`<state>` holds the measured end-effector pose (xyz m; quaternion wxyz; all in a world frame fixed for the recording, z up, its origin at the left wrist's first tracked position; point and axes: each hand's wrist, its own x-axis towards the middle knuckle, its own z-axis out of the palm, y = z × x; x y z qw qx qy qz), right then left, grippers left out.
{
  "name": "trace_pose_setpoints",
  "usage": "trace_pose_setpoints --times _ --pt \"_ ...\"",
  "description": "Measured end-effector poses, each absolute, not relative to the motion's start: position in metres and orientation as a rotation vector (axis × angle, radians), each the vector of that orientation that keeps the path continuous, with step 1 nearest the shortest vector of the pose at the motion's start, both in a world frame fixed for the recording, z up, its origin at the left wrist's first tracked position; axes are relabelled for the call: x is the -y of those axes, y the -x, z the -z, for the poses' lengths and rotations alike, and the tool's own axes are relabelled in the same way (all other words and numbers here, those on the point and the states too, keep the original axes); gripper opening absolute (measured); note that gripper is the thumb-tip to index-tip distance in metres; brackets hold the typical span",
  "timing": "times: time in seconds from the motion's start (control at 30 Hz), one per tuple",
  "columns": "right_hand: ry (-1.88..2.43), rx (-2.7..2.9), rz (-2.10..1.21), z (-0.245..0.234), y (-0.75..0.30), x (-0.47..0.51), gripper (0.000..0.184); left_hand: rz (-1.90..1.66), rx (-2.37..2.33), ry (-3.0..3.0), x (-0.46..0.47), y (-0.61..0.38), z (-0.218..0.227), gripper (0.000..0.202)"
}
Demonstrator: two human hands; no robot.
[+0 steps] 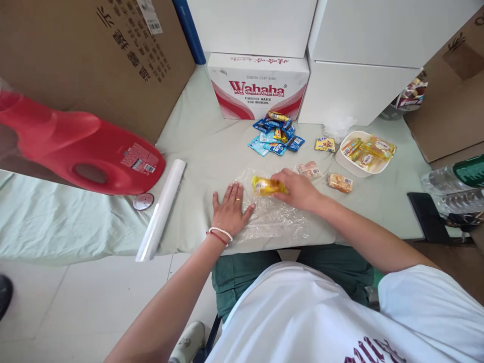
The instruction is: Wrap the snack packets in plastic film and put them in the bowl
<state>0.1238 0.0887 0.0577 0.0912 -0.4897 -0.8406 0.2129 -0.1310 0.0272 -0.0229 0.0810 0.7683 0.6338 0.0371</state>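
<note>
Nearest my view is the person's white T-shirt (302, 312), with both arms reaching out to the counter (204, 151), which is covered in pale green cloth. A big red jug (75, 146) lies on its side at the left, and a Wahaha box (257, 88) stands at the back. In front of me a crinkled sheet of clear plastic (276, 222) lies at the counter's near edge, with a roll of clear film (162, 209) to its left. The left hand (230, 209) rests on the plastic's left edge, fingers spread flat and gripping nothing. The right hand (298, 189) has its fingers closed on one end of the yellow packet (264, 186). The packet is small, glossy and oblong, and it sits over the plastic between the two hands.
</note>
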Motion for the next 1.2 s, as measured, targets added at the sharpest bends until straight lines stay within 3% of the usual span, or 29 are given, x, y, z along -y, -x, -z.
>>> trace_pose_setpoints --times 0.13,0.47,0.63,0.77,0.9,1.03,1.2 --pt "1.535 2.726 -0.696 -0.044 -0.110 -0.059 0.042 -0.090 -1.902 -2.310 -0.026 0.131 0.023 0.076" --pt "1.622 2.648 -0.629 -0.044 -0.110 -0.057 0.042 -0.241 -1.872 -2.280 -0.028 0.132 0.029 0.069" --pt "1.465 2.573 -0.737 -0.027 -0.112 -0.048 0.057 -0.486 -1.832 -2.121 -0.030 0.148 0.029 0.063" --pt "1.165 2.405 -0.716 -0.020 -0.151 -0.023 0.049 -0.702 -1.760 -2.117 -0.015 0.168 0.025 0.060" --pt "0.981 2.481 -0.667 -0.001 -0.184 0.016 0.054 -0.519 -1.465 -2.363 0.010 0.181 0.021 0.062" --pt "1.035 2.402 -0.684 0.016 -0.193 0.031 0.027 -0.326 -1.317 -2.367 0.019 0.190 0.019 0.074" --pt "0.965 2.275 -0.948 -0.004 -0.188 0.007 0.026 -0.210 -1.205 -2.373 0.011 0.198 0.015 0.087"
